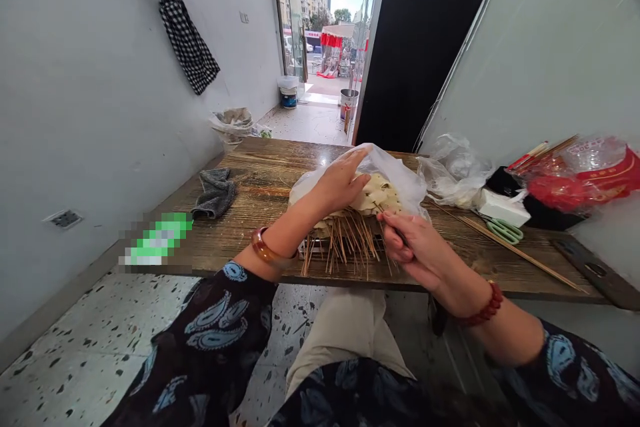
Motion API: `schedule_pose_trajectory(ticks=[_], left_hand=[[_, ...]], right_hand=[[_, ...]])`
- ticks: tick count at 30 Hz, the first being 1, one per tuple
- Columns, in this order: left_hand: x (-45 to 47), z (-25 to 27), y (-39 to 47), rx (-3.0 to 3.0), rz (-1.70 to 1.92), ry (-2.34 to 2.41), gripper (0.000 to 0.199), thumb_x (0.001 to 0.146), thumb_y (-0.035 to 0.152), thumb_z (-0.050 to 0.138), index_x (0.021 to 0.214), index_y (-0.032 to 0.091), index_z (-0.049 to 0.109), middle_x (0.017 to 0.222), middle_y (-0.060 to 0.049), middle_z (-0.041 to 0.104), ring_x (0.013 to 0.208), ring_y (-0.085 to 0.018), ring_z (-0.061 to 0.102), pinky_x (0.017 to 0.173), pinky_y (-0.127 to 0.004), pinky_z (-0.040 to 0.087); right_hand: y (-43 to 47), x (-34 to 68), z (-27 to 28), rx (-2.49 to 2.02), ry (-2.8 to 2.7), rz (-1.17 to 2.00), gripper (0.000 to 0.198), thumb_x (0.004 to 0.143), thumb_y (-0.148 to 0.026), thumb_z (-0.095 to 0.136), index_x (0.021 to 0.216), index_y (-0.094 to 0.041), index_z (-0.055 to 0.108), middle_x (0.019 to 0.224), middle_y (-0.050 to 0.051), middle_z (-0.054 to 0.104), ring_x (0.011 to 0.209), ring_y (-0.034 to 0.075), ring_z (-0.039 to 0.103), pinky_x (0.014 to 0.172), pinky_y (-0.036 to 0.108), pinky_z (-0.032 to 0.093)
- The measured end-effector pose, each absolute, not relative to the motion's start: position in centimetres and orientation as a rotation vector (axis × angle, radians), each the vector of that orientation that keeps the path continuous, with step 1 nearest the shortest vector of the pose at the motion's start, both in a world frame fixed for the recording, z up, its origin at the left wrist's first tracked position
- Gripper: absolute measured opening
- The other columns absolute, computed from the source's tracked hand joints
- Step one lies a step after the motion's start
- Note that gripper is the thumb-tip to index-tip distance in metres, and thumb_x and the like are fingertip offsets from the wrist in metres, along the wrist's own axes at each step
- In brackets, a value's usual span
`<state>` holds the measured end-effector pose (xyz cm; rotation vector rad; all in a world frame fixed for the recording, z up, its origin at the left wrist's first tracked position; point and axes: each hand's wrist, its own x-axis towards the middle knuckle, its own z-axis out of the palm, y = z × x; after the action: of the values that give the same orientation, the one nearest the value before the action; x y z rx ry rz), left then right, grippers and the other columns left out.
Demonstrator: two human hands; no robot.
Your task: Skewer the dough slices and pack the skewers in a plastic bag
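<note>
A pile of pale, flat sheet-like food (381, 192) lies on a white plastic bag (407, 180) on the wooden table. Many thin wooden skewers (345, 237) stick out of it toward my body. Over the left part of the pile is my left hand (345, 180), fingers stretched out and pointing away; whether it presses on the food I cannot tell. At the near right edge of the pile, my right hand (410, 240) is closed in a pinch around a skewer, whose far end reaches to the food. Part of that skewer is hidden by the fingers.
A grey cloth (215, 193) lies left on the table (260, 160). To the right are a crumpled plastic bag (457, 170), a white box (503, 207), green-handled scissors (505, 231), long loose skewers (525, 255), red packaging (565, 192) and a dark flat board (595, 270).
</note>
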<state>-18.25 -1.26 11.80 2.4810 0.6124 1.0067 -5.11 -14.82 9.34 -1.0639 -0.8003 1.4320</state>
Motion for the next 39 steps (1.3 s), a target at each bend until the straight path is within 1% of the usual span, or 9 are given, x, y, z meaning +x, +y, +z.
schedule_pose_trajectory(ticks=[5,10,14,16,22,25,29,32,39], left_hand=[[-18.2,11.6,-1.0,2.46,1.078,0.553,0.055,0.084,0.02,0.049,0.138,0.012,0.043,0.139,-0.018,0.049,0.128,-0.027,0.046,0.105,-0.045,0.04],[-18.3,11.2,-1.4,2.476,1.034,0.544,0.056,0.084,0.021,0.051,0.139,0.011,0.043,0.139,-0.019,0.049,0.127,-0.027,0.047,0.103,-0.045,0.043],[-19.8,11.2,-2.9,2.459,0.978,0.509,0.051,0.084,0.022,0.054,0.134,0.017,0.05,0.139,-0.015,0.051,0.124,-0.025,0.05,0.097,-0.041,0.047],[-21.3,11.4,-4.3,2.419,0.959,0.509,0.045,0.083,0.024,0.056,0.128,0.02,0.056,0.137,-0.012,0.054,0.121,-0.024,0.053,0.093,-0.039,0.05],[-28.3,8.2,-8.2,1.99,1.277,0.975,0.025,0.083,0.03,0.059,0.103,0.018,0.067,0.098,-0.007,0.07,0.087,-0.017,0.065,0.082,-0.032,0.052],[-31.0,3.2,-9.2,1.625,1.491,1.281,0.03,0.082,0.033,0.059,0.108,0.018,0.061,0.096,-0.005,0.066,0.083,-0.015,0.063,0.078,-0.03,0.052],[-31.9,-3.0,-10.7,1.587,1.225,1.357,0.033,0.078,0.032,0.062,0.106,0.015,0.059,0.094,-0.006,0.065,0.086,-0.017,0.063,0.082,-0.033,0.05],[-31.3,-5.1,-12.1,1.5,1.197,1.362,0.038,0.075,0.03,0.064,0.108,0.014,0.056,0.101,-0.01,0.064,0.091,-0.02,0.063,0.085,-0.038,0.051],[-29.7,-4.7,-14.2,1.014,1.326,1.191,0.048,0.071,0.032,0.07,0.112,0.016,0.051,0.118,-0.012,0.057,0.092,-0.02,0.067,0.079,-0.035,0.056]], right_hand=[[-11.8,-4.8,8.1,-1.159,-0.824,1.269,0.026,0.073,-0.04,0.066,0.077,-0.018,0.053,0.042,-0.012,0.042,0.031,0.002,0.026,0.033,0.015,0.018],[-9.7,-2.8,7.5,-1.435,-1.064,1.225,0.024,0.084,-0.037,0.057,0.078,-0.015,0.059,0.043,-0.005,0.054,0.03,0.005,0.038,0.032,0.016,0.02],[-12.6,-0.9,8.4,-1.651,-1.631,0.817,0.035,0.09,-0.043,0.049,0.072,-0.016,0.062,0.052,0.0,0.062,0.036,0.007,0.049,0.04,0.018,0.035],[-15.3,0.2,8.5,-1.637,-1.691,0.665,0.035,0.091,-0.044,0.046,0.08,-0.016,0.065,0.057,0.0,0.063,0.041,0.008,0.053,0.044,0.019,0.038],[-24.0,1.7,2.2,-1.632,-1.378,1.17,0.038,0.087,-0.051,0.051,0.076,-0.017,0.065,0.055,-0.001,0.062,0.039,0.008,0.051,0.039,0.019,0.035],[-25.4,-0.5,-2.1,-1.507,-1.105,1.398,0.035,0.079,-0.05,0.063,0.083,-0.017,0.071,0.064,0.002,0.068,0.045,0.01,0.056,0.041,0.021,0.041],[-23.4,-5.7,-3.8,-1.181,-0.558,1.503,0.039,0.071,-0.038,0.075,0.104,-0.019,0.068,0.095,0.009,0.074,0.075,0.017,0.069,0.059,0.025,0.054],[-21.2,-8.4,-3.3,-0.966,-0.296,1.475,0.034,0.065,-0.024,0.08,0.095,-0.018,0.066,0.096,0.01,0.074,0.085,0.017,0.07,0.067,0.023,0.056],[-19.0,-7.3,-3.9,-0.989,-0.232,1.486,0.035,0.076,-0.019,0.069,0.109,-0.021,0.059,0.072,0.003,0.073,0.046,0.009,0.058,0.036,0.014,0.037]])
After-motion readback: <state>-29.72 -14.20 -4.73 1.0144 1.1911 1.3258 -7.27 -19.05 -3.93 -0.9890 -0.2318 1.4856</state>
